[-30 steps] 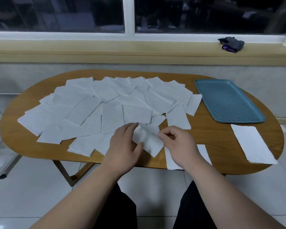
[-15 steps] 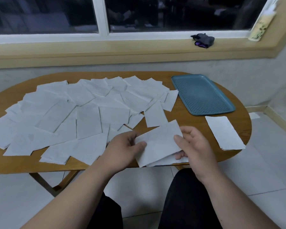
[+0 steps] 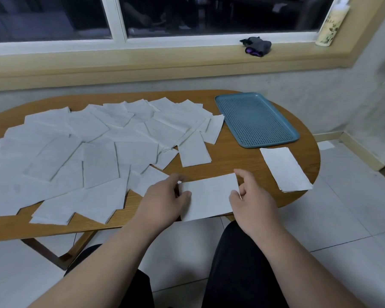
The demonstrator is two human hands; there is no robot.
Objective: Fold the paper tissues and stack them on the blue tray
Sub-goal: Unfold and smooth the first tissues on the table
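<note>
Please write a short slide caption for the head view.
The left hand and right hand hold one tissue at the table edge; blue tray empty.

The tray [image 3: 256,121] sat on the table [image 3: 242,165]. Left of the tray, loose tissues [image 3: 98,152] overlapped across the tabletop. Just in front of the tray lay a single tissue [image 3: 285,168]. Front-left of the tray, over the table's near edge, the held tissue [image 3: 209,196] stretched between the left hand [image 3: 165,196] and right hand [image 3: 249,198]. Behind the tray, a bundle [image 3: 257,46] sat on the windowsill [image 3: 165,61].
</note>
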